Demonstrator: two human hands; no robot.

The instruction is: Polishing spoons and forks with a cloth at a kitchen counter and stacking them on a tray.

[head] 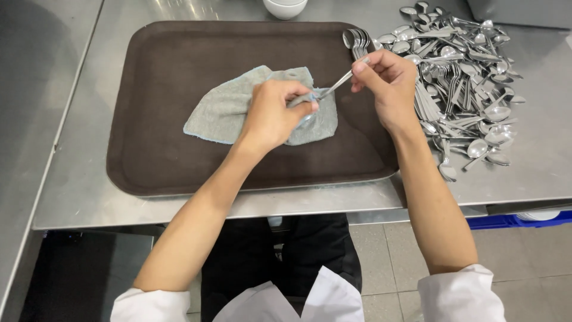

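Pinching a spoon's handle, the right hand holds it over the brown tray. The left hand clamps a grey cloth around what seems its bowl end. Loose cutlery lies heaped just right.

hands wiping spoon, grey cloth (brown tray)
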